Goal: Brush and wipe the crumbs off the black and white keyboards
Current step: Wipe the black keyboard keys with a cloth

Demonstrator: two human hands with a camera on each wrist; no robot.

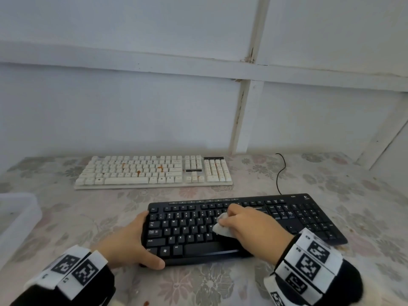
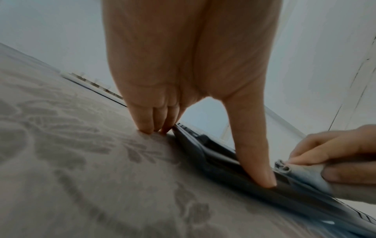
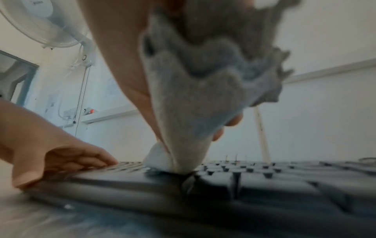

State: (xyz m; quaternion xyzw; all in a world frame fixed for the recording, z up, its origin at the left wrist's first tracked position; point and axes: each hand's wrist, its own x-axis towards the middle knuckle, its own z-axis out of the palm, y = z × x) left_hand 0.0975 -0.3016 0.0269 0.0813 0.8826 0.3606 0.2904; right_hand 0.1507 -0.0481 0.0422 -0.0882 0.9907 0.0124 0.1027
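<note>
The black keyboard (image 1: 309, 217) lies near me on the floral cloth, angled a little. My left hand (image 1: 148, 239) holds its left end, thumb on the front edge (image 2: 262, 177) and fingers over the far left corner (image 3: 97, 162). My right hand (image 1: 225, 217) grips a bunched pale grey cloth (image 1: 220, 229) and presses it onto the middle letter keys (image 3: 179, 167). The white keyboard (image 1: 143, 171) lies farther back by the wall, with orange crumbs (image 1: 139, 172) among its keys.
A translucent white bin (image 1: 17, 217) stands at the table's left edge. A black cable (image 1: 280, 173) runs from the black keyboard toward the wall. Small crumbs lie on the tablecloth right of the black keyboard (image 1: 362, 226) and at the front (image 1: 146, 303).
</note>
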